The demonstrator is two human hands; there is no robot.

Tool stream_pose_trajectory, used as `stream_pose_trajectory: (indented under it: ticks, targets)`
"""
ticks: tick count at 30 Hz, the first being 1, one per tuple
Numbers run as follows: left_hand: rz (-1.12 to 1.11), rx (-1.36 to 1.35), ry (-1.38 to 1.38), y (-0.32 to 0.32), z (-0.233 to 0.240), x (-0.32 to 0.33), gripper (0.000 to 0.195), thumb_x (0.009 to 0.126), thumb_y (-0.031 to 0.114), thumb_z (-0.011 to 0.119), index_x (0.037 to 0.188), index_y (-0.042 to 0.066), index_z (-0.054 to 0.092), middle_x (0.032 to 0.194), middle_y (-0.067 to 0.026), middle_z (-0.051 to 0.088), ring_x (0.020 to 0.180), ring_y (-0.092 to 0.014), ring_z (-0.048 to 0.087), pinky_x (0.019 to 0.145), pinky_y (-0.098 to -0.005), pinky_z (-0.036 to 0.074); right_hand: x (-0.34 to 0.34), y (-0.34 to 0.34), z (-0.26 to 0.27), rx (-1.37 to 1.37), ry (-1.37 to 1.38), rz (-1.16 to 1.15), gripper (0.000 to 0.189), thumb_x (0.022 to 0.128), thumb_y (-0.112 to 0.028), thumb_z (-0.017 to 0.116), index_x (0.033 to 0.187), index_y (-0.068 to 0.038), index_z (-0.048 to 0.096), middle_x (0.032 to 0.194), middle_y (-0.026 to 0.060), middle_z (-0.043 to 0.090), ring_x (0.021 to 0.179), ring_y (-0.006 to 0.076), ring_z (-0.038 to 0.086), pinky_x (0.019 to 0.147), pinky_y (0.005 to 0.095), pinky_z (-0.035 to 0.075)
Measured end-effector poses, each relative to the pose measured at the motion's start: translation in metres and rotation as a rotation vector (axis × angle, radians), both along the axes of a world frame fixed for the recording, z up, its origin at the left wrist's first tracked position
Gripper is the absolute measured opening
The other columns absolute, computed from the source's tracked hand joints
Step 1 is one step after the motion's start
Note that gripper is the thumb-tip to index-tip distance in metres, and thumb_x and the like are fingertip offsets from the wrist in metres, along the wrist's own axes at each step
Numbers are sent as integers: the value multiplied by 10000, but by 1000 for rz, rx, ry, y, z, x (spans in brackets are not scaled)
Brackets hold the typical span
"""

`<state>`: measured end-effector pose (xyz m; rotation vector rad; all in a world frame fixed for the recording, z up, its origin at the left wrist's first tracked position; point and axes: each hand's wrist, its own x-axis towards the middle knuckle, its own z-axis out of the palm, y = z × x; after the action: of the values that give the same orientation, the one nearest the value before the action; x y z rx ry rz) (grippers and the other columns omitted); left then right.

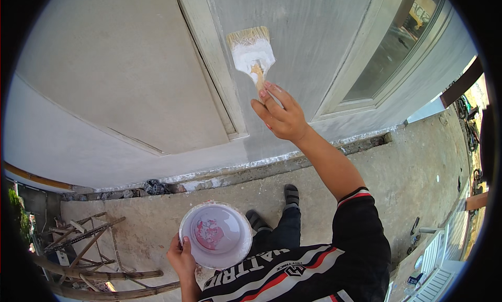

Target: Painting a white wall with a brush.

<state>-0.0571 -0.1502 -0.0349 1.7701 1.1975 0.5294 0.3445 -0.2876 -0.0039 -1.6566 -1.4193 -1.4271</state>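
My right hand [282, 113] grips the wooden handle of a wide, flat paintbrush [253, 53] in front of the grey wall [306, 39]. White paint coats the brush's middle, while its bristle tips look yellowish. Whether those tips touch the wall, I cannot tell. At the lower left of the view, my left hand [183, 257] holds a round plastic bucket [245, 239] by its rim, with the thumb over the edge. Pale, whitish-lilac paint lies inside the bucket, with a pink patch in it.
A door panel [117, 66] stands left of the grey strip, a framed glass window [380, 70] right of it. A narrow gutter [274, 170] runs along the wall's foot, with a black plastic bag [155, 187] in it. Bamboo and wooden poles [94, 274] lie at lower left.
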Motion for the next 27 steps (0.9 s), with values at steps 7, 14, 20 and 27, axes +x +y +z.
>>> stream_pose_trajectory:
  ticks: [7,14,20,27]
  targets:
    - [19,12,37,-1,0,-2,243,869,60,573,1062,-83,606,842,-109,670,762,-111,589,699,-254,464,-25,3,-191,-240,175,-57,196,771,-89,581,950,-21,618,951,89,565,1085,291,555,969,413,462]
    - [-34,66,208,-3,-2,2,249,887,42,535,1082,-104,587,864,-96,657,751,-106,579,705,-238,451,-54,-10,-262,-424,472,18,263,727,-101,584,981,-35,594,1017,87,558,1093,274,529,968,396,446]
    - [-20,24,92,-3,-5,-1,246,860,63,571,1060,-77,606,844,-121,676,760,-120,596,702,-263,467,-23,-25,-223,-430,652,23,273,689,-64,592,962,-49,594,988,70,564,1003,237,544,879,332,484]
    - [-48,-13,46,-5,-2,7,257,869,75,574,1070,-82,602,869,-129,677,779,-125,602,717,-266,470,-33,-52,-97,-176,511,-24,293,650,42,621,933,-30,645,1035,105,601,1027,277,579,856,358,509]
